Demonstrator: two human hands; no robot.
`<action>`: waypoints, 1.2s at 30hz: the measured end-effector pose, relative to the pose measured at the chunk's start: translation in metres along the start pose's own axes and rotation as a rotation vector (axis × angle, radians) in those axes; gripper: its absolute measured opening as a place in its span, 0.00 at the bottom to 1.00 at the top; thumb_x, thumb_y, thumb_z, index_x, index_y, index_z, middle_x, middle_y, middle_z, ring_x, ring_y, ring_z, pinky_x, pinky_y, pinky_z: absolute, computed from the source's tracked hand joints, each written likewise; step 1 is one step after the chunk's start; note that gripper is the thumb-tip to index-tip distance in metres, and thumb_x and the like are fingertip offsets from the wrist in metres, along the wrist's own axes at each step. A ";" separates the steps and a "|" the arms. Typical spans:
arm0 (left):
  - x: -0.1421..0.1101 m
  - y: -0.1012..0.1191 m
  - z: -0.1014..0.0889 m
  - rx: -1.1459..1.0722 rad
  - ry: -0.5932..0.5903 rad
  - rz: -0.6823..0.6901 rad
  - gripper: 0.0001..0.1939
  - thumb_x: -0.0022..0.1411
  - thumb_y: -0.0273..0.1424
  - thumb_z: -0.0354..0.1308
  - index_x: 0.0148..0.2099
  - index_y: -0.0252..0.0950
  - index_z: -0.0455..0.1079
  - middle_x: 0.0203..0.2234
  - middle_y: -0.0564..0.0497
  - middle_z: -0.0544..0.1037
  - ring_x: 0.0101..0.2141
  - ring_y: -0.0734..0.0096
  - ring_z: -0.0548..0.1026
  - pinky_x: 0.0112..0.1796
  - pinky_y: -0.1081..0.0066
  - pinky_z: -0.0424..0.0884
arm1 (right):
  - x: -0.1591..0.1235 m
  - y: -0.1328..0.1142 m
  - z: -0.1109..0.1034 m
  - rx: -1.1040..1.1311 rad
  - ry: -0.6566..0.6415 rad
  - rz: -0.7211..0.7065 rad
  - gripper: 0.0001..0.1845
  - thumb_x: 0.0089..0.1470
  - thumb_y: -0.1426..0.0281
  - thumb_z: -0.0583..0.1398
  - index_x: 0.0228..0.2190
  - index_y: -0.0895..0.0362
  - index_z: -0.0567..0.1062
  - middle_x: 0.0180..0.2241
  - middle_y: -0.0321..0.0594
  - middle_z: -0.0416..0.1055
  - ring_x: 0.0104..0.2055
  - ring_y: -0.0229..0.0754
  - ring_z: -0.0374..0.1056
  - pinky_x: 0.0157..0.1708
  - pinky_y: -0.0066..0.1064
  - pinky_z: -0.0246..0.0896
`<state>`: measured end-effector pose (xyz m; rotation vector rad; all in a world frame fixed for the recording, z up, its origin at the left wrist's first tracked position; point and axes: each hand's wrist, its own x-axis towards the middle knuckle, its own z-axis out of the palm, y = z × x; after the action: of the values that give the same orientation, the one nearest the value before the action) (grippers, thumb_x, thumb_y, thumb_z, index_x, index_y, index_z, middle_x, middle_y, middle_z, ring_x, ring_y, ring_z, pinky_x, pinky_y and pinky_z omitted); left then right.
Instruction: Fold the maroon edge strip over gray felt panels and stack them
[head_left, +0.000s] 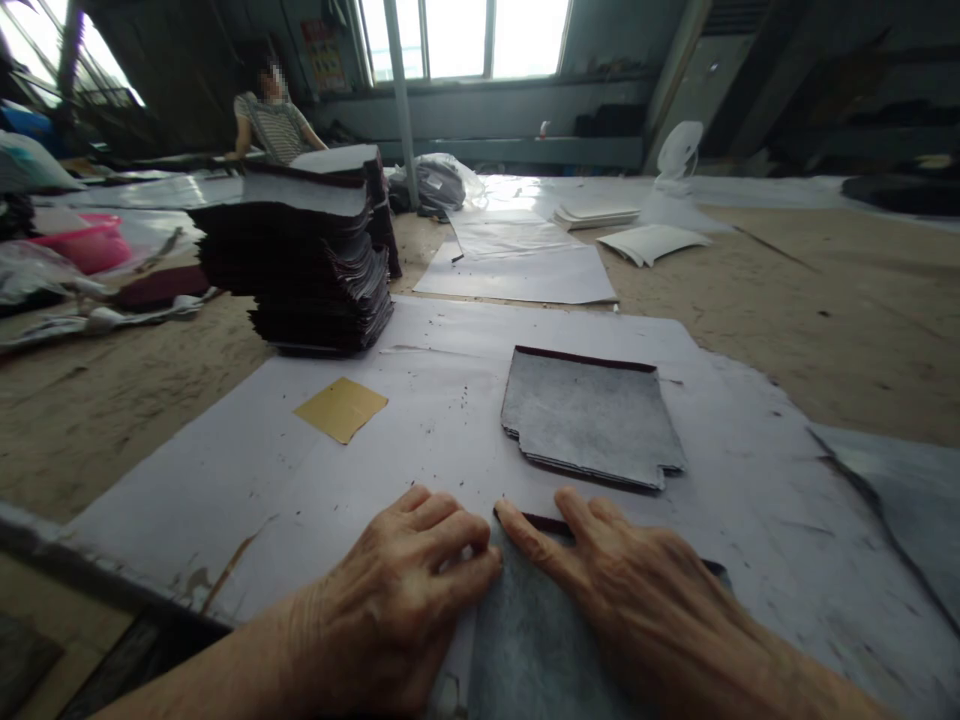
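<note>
My left hand [409, 590] lies palm down on the white paper [225, 470], fingers curled and pressed together at the left edge of a grey cut sheet with a dark red rim [525, 630]. My right hand [630, 590] rests flat on that same sheet, fingers stretched out toward its far edge. Just beyond my fingers lies a second grey notched sheet [589, 415], flat on the paper. A small tan square [341, 407] lies to the left of it.
A tall, leaning stack of dark sheets [307, 250] stands at the left back of the paper. Farther off are white sheets [525, 260], curved white pieces [652, 242], a white fan [679, 150], a pink bin [86, 245] and a seated person [274, 120].
</note>
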<state>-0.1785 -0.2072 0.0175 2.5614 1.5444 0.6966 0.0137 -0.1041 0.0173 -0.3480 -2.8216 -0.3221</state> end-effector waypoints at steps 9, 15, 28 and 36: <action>-0.002 0.000 0.001 0.006 0.003 -0.002 0.17 0.49 0.21 0.47 0.43 0.33 0.66 0.34 0.45 0.69 0.32 0.65 0.65 0.33 0.63 0.63 | -0.012 0.026 0.002 0.303 0.207 0.181 0.20 0.51 0.83 0.46 0.38 0.60 0.72 0.31 0.43 0.69 0.34 0.40 0.65 0.31 0.29 0.64; -0.004 -0.001 -0.001 -0.076 0.090 -0.008 0.17 0.55 0.20 0.46 0.45 0.35 0.67 0.36 0.45 0.70 0.34 0.69 0.68 0.35 0.66 0.68 | -0.009 0.024 -0.002 0.339 0.032 0.320 0.04 0.50 0.77 0.55 0.27 0.59 0.70 0.29 0.40 0.68 0.33 0.39 0.63 0.32 0.30 0.60; 0.032 0.012 0.016 0.158 0.257 0.159 0.11 0.62 0.24 0.42 0.36 0.34 0.66 0.17 0.53 0.68 0.18 0.72 0.66 0.22 0.72 0.61 | -0.025 0.003 -0.016 0.394 0.144 0.176 0.08 0.50 0.80 0.50 0.32 0.60 0.67 0.28 0.39 0.67 0.28 0.37 0.62 0.28 0.28 0.56; 0.041 0.032 -0.011 0.234 0.272 0.192 0.13 0.64 0.26 0.42 0.32 0.37 0.66 0.14 0.56 0.67 0.15 0.76 0.65 0.20 0.73 0.59 | -0.051 0.020 -0.041 0.470 0.125 0.238 0.12 0.52 0.79 0.48 0.20 0.57 0.63 0.20 0.33 0.65 0.22 0.32 0.60 0.22 0.24 0.50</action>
<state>-0.1407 -0.1901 0.0501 2.9211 1.5475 0.9745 0.0762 -0.1054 0.0439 -0.5252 -2.5893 0.3515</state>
